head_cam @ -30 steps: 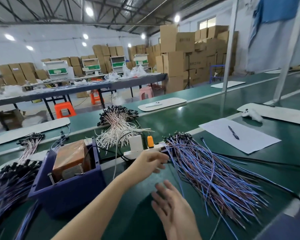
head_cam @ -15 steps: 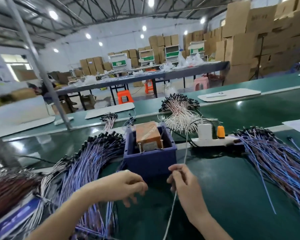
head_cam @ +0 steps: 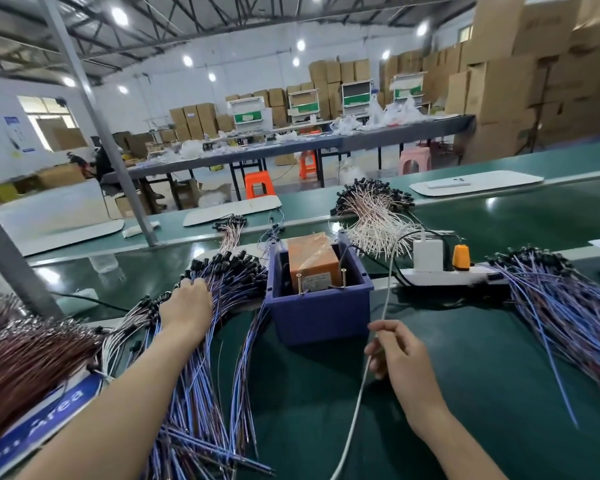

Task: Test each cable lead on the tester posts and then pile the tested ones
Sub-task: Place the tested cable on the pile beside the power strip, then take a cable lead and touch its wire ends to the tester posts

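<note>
While the left hand (head_cam: pixel 187 306) lies palm down on the left pile of blue leads (head_cam: pixel 229 285), its fingers reach in among the black ends. They are hidden there, so it is not clear if they pinch a lead or just touch the pile. This pile fans out from the left side of the green table (head_cam: pixel 482 368) down to the front edge.

The right hand (head_cam: pixel 400 355) is held near the front edge, just in front of the blue box (head_cam: pixel 319 317). Its thumb and fingers pinch a thin white cord (head_cam: pixel 359 389). The cord goes up past the right side of the box to the white plug (head_cam: pixel 427 254), and hangs down off the front edge.

The blue box stands in the middle of the table, between the two hands. Inside it sits the orange tester (head_cam: pixel 312 258), with two gold posts (head_cam: pixel 298 284) sticking up at its front.

Just right of the box lies a white power strip (head_cam: pixel 444 277). The white plug and an orange plug (head_cam: pixel 461 257) stand in it.

A right pile of blue leads (head_cam: pixel 551 306) spreads toward the right edge. Behind the box, a pile of pale leads (head_cam: pixel 374 216) lies near the back edge. At the far left edge lies a heap of brown wires (head_cam: pixel 25 355), next to a blue sign (head_cam: pixel 49 410).
</note>
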The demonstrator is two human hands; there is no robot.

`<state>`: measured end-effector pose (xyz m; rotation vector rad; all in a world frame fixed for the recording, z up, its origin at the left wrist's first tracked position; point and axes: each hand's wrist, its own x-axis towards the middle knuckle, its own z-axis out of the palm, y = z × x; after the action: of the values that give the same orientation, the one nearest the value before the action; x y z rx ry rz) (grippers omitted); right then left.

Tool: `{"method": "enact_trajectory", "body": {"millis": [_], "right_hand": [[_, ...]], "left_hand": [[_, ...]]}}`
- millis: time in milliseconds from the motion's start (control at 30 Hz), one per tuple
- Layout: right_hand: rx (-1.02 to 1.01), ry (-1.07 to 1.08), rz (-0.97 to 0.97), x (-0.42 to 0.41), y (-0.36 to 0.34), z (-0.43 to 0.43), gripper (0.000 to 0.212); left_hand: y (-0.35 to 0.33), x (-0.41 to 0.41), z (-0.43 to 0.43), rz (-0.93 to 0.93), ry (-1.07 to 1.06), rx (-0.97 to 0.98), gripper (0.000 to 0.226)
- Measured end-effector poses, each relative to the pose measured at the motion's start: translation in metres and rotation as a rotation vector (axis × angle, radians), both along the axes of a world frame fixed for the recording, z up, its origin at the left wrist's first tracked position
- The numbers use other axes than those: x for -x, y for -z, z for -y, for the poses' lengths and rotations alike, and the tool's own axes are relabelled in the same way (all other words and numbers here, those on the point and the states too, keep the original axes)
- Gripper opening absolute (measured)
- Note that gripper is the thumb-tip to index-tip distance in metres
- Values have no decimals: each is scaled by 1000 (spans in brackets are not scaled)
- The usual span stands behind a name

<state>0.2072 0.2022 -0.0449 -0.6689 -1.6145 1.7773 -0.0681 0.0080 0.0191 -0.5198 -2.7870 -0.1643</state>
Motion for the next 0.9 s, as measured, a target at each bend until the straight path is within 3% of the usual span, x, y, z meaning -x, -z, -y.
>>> {"method": "enact_trajectory", "body": {"millis": [133,267,433,567,667,733,800,900], "right_hand": [[2,-9,-5,0,2,-1,23],[18,-16,-30,0,4,-3,23],[55,21,-96,-3,-3,1,25],[-52,-10,-185,-16,-34,26,32],[-138,-442,-311,-27,-85,58,30],[-268,-716,-350,-30,-121,78,36],[-316,-693,-436,-27,-146,86,41],[19,-453,-511,-20,-160,75,51]], "left_hand": [[-6,-4,-2,-51,1,47,15],[-46,-21,-2,-177,115,-223,22],[-138,-73,1,-334,345,-413,21],[-198,-119,2,-456,472,-732,21],[-219,-151,-6,-314,675,-1131,7],[-216,-174,-18,-194,847,-1363,9],[-201,-194,-32,-101,970,-1493,10],[-161,-207,-49,100,983,-1606,14]]}}
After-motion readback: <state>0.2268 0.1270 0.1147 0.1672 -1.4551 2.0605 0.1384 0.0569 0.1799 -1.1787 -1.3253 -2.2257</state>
